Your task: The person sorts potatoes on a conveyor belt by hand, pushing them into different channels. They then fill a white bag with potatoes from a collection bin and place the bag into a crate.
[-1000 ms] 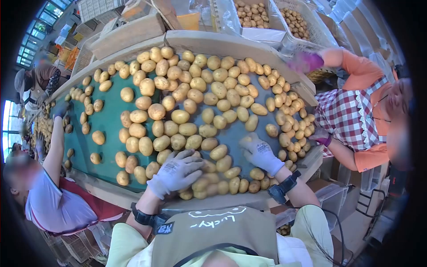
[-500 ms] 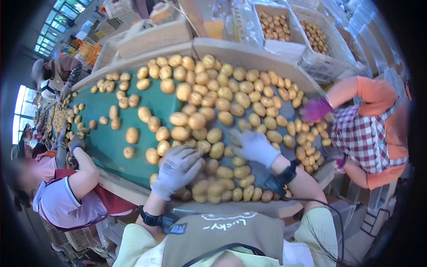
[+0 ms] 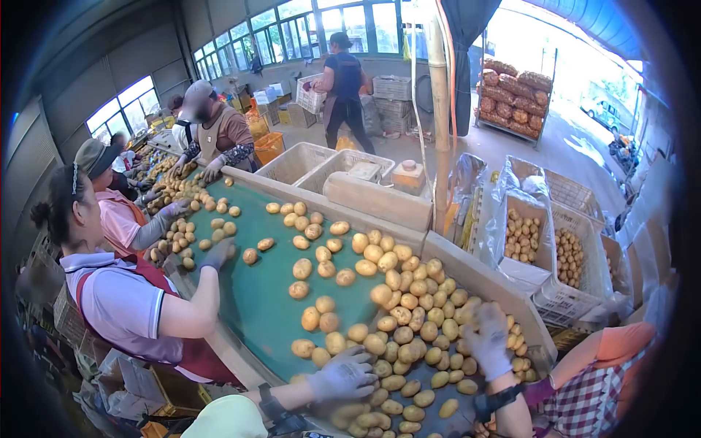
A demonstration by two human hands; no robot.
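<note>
Many potatoes (image 3: 404, 314) lie crowded over the lower right of a green conveyor belt (image 3: 272, 306). My left hand (image 3: 345, 374), in a pale glove, rests with stretched fingers on the near edge of the pile, touching potatoes and holding none that I can see. Further right, my right hand (image 3: 487, 339) reaches over the pile near the far side board. It is somewhat blurred, with its fingers extended and no potato visible in them; its fingertips are partly indistinct.
A co-worker in a lilac shirt (image 3: 124, 303) stands at the left, and one in a checked apron (image 3: 584, 401) at the lower right. Other people work further up the belt. Beyond the side board (image 3: 482, 274) stand crates (image 3: 578, 281) of potatoes and a pole (image 3: 441, 124).
My head has lifted and turned, bringing the hall and windows into view. My right hand has moved outward across the pile towards the far board. My left hand remains over the near potatoes.
</note>
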